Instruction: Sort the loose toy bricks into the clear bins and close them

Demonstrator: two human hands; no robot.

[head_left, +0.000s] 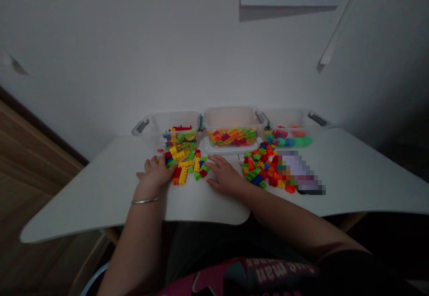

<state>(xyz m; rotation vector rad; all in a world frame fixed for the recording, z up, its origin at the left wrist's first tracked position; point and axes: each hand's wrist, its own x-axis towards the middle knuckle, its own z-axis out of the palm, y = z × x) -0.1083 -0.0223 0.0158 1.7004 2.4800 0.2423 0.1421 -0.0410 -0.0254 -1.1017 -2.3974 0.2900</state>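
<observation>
My left hand (pixel 155 172) rests at the left side of a loose group of toy building bricks (pixel 182 171), its fingers spread and its thumb by the bricks' edge. The group mixes yellow, red, green and blue pieces, some joined in strips. On the right side of the same group lies my right hand (pixel 224 175), fingers stretched out, the tips close to a green brick (pixel 205 164). Whether the fingertips touch it I cannot tell. No brick shows in the grasp of either hand.
Three clear plastic boxes stand along the wall: a left one with mixed bricks (pixel 182 139), a middle one with bricks (pixel 232 137), and a right one with round coloured pieces (pixel 290 141). A larger brick pile (pixel 259 164) lies right, beside a blurred phone-like object (pixel 301 171).
</observation>
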